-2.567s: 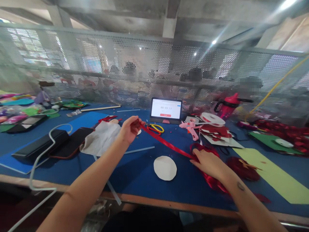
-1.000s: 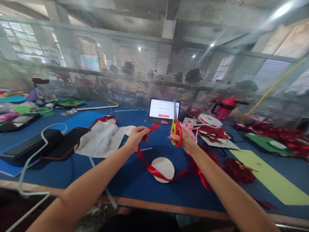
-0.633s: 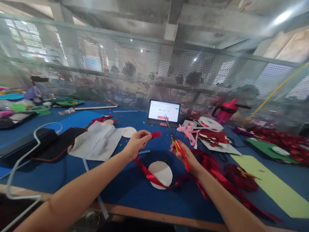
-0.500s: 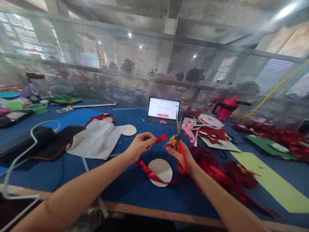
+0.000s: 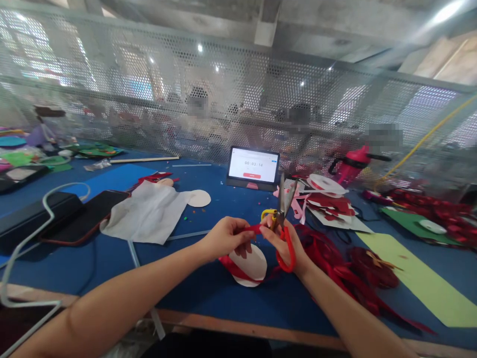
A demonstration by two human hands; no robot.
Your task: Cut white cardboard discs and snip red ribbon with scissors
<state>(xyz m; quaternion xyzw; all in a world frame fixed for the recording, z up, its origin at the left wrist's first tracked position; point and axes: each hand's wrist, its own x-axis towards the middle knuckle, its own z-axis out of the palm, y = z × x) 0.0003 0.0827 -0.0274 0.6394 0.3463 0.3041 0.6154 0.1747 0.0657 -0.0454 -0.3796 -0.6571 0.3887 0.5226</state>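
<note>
My left hand (image 5: 227, 237) pinches the end of a red satin ribbon (image 5: 236, 268) above the blue table (image 5: 208, 288). The ribbon loops down over a white paper disc (image 5: 250, 266) and runs to a red ribbon heap (image 5: 328, 248) at the right. My right hand (image 5: 280, 242) grips red-and-yellow scissors (image 5: 284, 219); their blades stand apart and point up, close to the ribbon end between both hands.
A tablet (image 5: 254, 165) showing a timer stands at the back centre. White cloth (image 5: 147, 213), a phone (image 5: 84, 216) and a black case (image 5: 32, 219) lie at the left. A pink glue gun (image 5: 294, 201), ribbon spool (image 5: 326, 183), red cut pieces and a yellow-green sheet (image 5: 417, 271) lie at the right.
My right hand left the ribbon heap, picked up the scissors and brought them to the ribbon end. My left hand drew nearer and lower, and the scissor blades have parted.
</note>
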